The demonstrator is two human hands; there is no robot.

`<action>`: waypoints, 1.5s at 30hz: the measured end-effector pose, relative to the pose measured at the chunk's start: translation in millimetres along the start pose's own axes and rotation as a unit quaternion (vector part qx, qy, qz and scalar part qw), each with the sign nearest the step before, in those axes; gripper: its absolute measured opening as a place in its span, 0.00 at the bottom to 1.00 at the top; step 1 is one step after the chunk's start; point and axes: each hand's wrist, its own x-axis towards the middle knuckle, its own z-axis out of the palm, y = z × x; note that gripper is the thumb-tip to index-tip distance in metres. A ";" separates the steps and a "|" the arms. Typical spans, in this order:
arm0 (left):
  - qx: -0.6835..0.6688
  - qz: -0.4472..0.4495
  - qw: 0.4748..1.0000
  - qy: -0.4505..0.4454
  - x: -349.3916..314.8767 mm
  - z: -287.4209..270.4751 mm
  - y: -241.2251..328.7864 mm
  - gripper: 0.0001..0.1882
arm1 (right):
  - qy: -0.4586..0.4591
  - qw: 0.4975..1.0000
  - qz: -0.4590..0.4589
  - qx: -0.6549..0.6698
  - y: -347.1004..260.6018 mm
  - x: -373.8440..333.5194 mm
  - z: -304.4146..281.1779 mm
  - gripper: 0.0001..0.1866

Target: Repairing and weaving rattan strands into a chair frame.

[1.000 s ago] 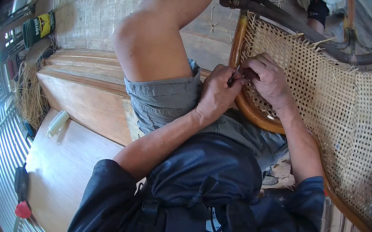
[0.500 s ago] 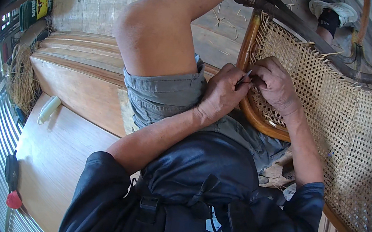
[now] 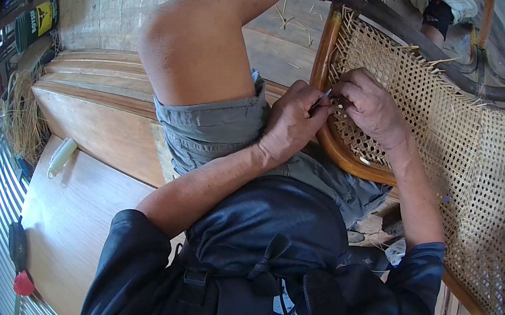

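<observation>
My left hand is closed around a small pointed metal blade, its tip sticking up between thumb and fingers. Right beside it, my right hand is pinched shut, fingertips almost meeting the blade; whatever it holds is hidden. Both hands work at the rounded corner of a chair panel with a brown rattan frame. Woven cane webbing fills this frame, with loose strand ends sticking out along its top edge. A small pale sliver lies near the frame's lower edge.
Dark curved poles run behind the webbing, near a shoed foot. At left are a wooden bench, a pale board with a whitish-green bottle, a fibre bundle and a red-ended dark tool. Cane scraps litter the floor.
The whole view has shifted slightly, so things sit a little further left. My hands stay together at the frame's corner, the left still gripping the blade.
</observation>
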 end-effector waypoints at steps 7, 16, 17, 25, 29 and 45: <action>0.003 -0.007 1.000 -0.005 0.3 -0.8 3.5 0.05 | -0.030 0.996 -0.033 -0.083 -4.2 -0.3 -5.0 0.10; -0.002 0.002 1.000 0.005 2.1 -1.2 4.0 0.05 | -0.068 0.987 -0.062 -0.130 -9.5 5.2 -7.1 0.07; -0.004 0.001 1.000 0.007 1.5 -0.7 3.0 0.05 | -0.060 0.993 -0.045 -0.089 -6.5 6.0 -7.4 0.07; -0.029 -0.021 0.999 0.005 -0.2 1.4 -3.4 0.06 | -0.009 0.915 0.375 0.151 -1.1 17.7 -7.5 0.10; -0.027 -0.009 1.000 -0.007 0.5 -1.5 -6.2 0.05 | -0.105 0.899 0.420 0.070 -17.5 35.4 -8.1 0.11; -0.003 -0.009 1.000 -0.014 1.0 -1.5 0.3 0.06 | -0.231 0.937 0.260 0.028 0.4 36.7 -10.7 0.13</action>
